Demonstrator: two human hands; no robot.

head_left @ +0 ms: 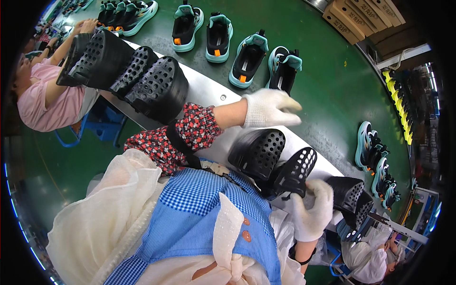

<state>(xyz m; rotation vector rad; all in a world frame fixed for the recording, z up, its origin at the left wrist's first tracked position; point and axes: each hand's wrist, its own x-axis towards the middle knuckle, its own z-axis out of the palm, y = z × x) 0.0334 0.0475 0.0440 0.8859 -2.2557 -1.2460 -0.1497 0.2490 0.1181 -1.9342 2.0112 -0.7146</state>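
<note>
My left hand [271,108], in a white knitted glove, reaches over the bench edge toward the green surface, fingers stretched out and holding nothing. The nearest sneaker [283,71], black and turquoise, stands just beyond it. My right hand [314,209], also gloved in white, is curled around the near end of a black clog-shaped piece [297,170], whose holes show white. The grip itself is partly hidden by the fingers. Left of that piece, touching or almost touching it, is a rounded black clog-shaped piece [262,152] with round holes.
Several black perforated pieces [159,88] stand on the white bench [209,92] to the left, others [349,194] to the right. Turquoise-soled sneakers [217,38] line the green surface [327,80]. People sit at both sides. Boxes [354,21] are stacked far right.
</note>
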